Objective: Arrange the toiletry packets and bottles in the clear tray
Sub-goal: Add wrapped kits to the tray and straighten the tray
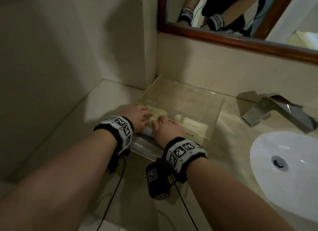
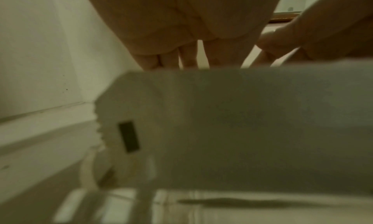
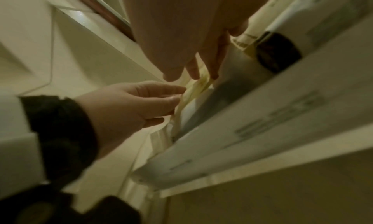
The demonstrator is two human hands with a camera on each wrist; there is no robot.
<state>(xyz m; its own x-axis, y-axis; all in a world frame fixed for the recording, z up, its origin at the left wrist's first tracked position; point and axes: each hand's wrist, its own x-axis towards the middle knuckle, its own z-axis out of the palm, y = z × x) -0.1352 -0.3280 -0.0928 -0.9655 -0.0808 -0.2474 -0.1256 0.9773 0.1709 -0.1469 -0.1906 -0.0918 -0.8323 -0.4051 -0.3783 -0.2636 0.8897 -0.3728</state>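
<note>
1. Both hands are working at the near left end of the clear, yellow-tinted acrylic tray (image 1: 197, 100). The left hand (image 1: 137, 115) is reaching in with fingers fairly straight and lightly spread, fingertips touching the thin, pale yellow packets (image 3: 193, 91) standing on edge there; nothing is clamped in it that I can see.
2. The right hand (image 1: 167, 129) is lying just beside the left, fingers pointing down onto the same packets. Whether it is pinching one or only nudging it, I cannot tell (the right wrist view is showing fingertips at the packet edges, no clear pinch).
3. The tray is sitting in the back corner of the beige stone counter (image 1: 237, 137), against the wall below the wood-framed mirror (image 1: 240, 43).
4. Progress, as a judgement: the packets are already inside the tray, along with a white cylindrical bottle with a dark cap (image 3: 278, 55) lying on its side. What is left looks like straightening and lining up. No loose items are showing on the counter.
5. View differences: only the head view is showing the whole tray, the chrome faucet (image 1: 278, 113) and the white basin (image 1: 284, 170) well to its right. Only the right wrist view is showing the bottle and the packet edges. The left wrist view is mostly filled by a blurred white flat packet (image 2: 232, 128) with a small dark label.
</note>
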